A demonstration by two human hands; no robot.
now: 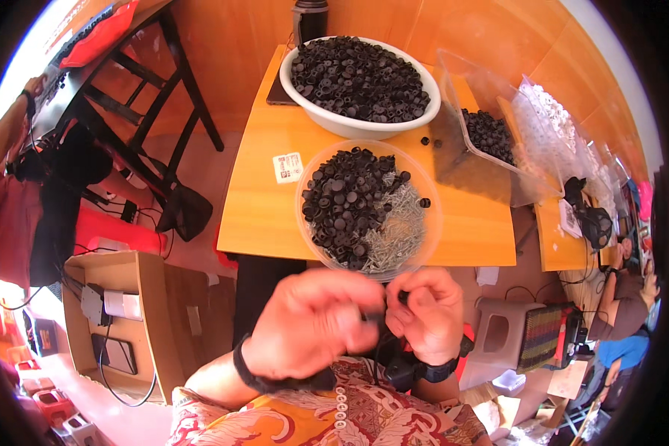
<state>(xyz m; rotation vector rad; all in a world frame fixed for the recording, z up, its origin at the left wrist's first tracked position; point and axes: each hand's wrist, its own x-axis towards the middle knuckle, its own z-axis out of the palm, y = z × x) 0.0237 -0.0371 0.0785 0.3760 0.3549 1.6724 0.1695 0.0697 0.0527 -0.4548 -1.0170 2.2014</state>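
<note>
Left hand: the left hand [308, 321] is below the near edge of the desk [267, 201], above the person's lap, fingers curled inward toward the right hand. It pinches a small black part [374, 317] between its fingertips; the part is blurred and its shape cannot be told.
Right hand: the right hand [426, 312] is just beside the left hand, fingertips touching the same small black part from the other side. The fingers are drawn narrow around it.
Wrists: each wrist carries a dark band.
Clear bowl: a clear plastic bowl [432, 223] stands at the near edge of the desk, directly beyond the hands. It holds black caps [342, 204] heaped on its left side and thin grey metal pins [401, 230] on its right side.
White basin: a white basin [349, 125] stands at the far edge of the desk, behind the clear bowl, filled with more black caps.
Clear tub: a clear rectangular tub [483, 97] sits tilted at the right edge of the desk, with black caps in its lower end.
Loose parts: two single black caps lie on the desk between the basin and the tub.
Label: a small white sticker [288, 167] is on the desk left of the clear bowl.
Surroundings: a grey stool [498, 334] stands on the floor right of the hands.
</note>
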